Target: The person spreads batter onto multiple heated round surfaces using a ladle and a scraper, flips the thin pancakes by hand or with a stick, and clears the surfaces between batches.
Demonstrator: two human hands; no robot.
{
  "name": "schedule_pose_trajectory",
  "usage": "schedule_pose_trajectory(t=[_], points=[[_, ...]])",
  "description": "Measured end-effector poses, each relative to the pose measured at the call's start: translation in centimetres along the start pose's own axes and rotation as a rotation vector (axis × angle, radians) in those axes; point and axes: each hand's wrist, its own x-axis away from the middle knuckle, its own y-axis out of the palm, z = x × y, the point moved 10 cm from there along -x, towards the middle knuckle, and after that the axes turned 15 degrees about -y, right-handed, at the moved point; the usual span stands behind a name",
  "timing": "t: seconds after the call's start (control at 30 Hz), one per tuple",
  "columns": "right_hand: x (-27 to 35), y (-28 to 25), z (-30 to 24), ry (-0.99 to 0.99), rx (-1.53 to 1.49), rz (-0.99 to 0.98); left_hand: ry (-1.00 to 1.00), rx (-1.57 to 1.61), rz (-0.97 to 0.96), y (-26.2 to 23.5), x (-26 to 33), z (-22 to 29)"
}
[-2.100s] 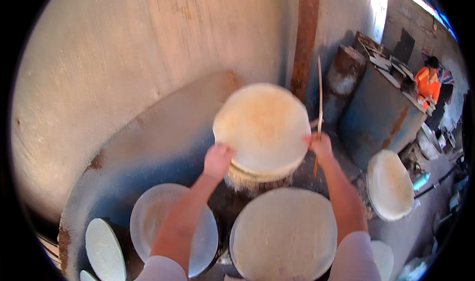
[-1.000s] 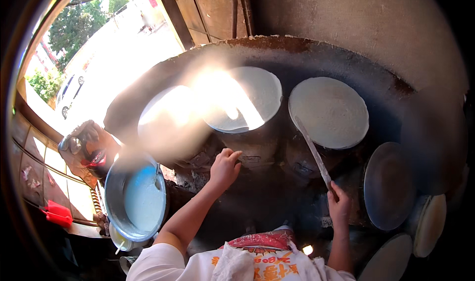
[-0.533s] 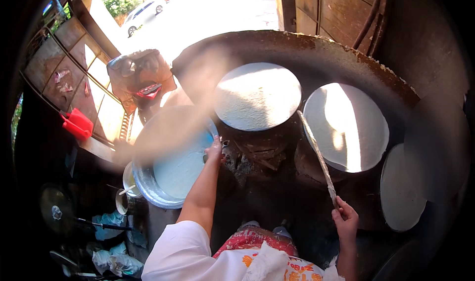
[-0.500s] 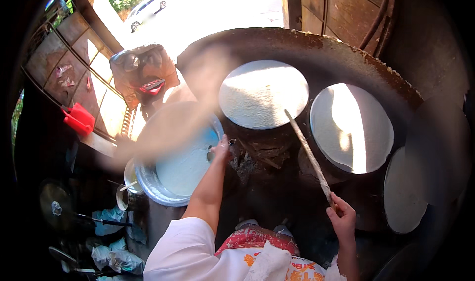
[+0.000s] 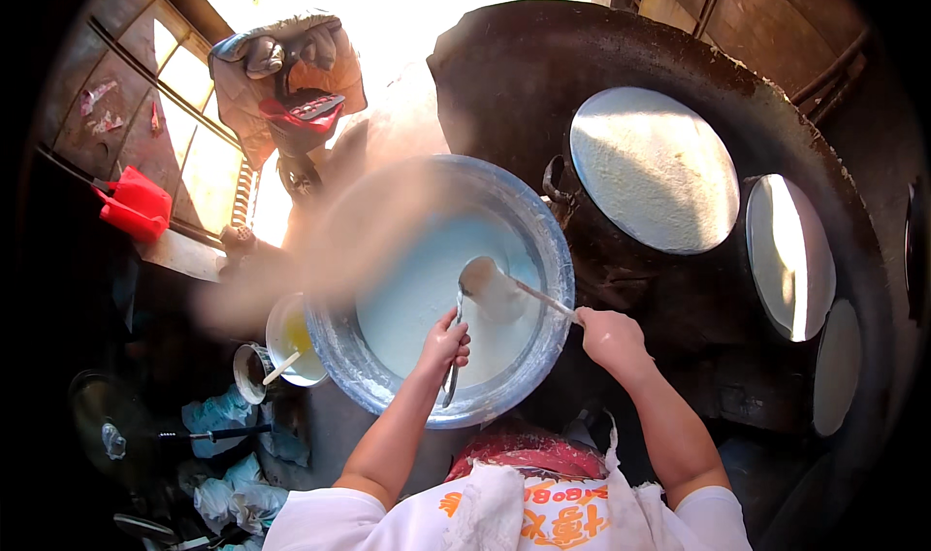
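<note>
A large blue-grey basin (image 5: pixel 555 231) of thin white batter (image 5: pixel 417 299) stands in front of me. Over the batter, my left hand (image 5: pixel 446 345) is closed around a thin metal handle, which seems to belong to the round-bowled ladle (image 5: pixel 475 275). My right hand (image 5: pixel 613 338) grips a wooden stick (image 5: pixel 543 299) at the basin's right rim. Its far end reaches the ladle bowl; whether it lies in or against it I cannot tell. To the right are round pans holding a pale crust (image 5: pixel 655 173), a white layer (image 5: pixel 790 260) and another white layer (image 5: pixel 837 367).
The pans sit on a dark stove with a high curved rim (image 5: pixel 621 22). Left of the basin are a small tub (image 5: pixel 291 338) of yellow liquid and a cup (image 5: pixel 252 373). A red plastic container (image 5: pixel 136 205) is farther left. A blurred tan streak covers part of the view.
My right hand has brought the stick from beside the pans leftward over the basin. My left hand has moved from the basin's right edge to over the batter. The view has shifted left.
</note>
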Motion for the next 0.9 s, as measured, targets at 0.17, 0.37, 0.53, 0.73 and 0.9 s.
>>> schedule_pose_trajectory(t=[0.17, 0.37, 0.53, 0.73, 0.9], points=[[-1.7, 0.5, -1.7, 0.055, 0.061, 0.122, 0.093, -0.047, 0.155, -1.1, -7.4, 1.9], [0.9, 10.0, -2.3, 0.192, -0.293, 0.097, -0.266, 0.752, -0.376, 8.1, -8.6, -3.6], [6.9, 12.4, -6.1, 0.295, -1.352, 0.145, -0.316, 0.985, -0.693, 11.2, -1.3, -3.4], [10.7, 4.1, -12.0, -0.060, -1.975, 0.170, -0.134, 0.798, -1.277, 13.6, 21.4, 6.3], [13.1, -10.2, -16.5, -0.566, -2.005, 0.267, 0.154, 0.458, -1.532, 16.1, 36.8, 14.3]])
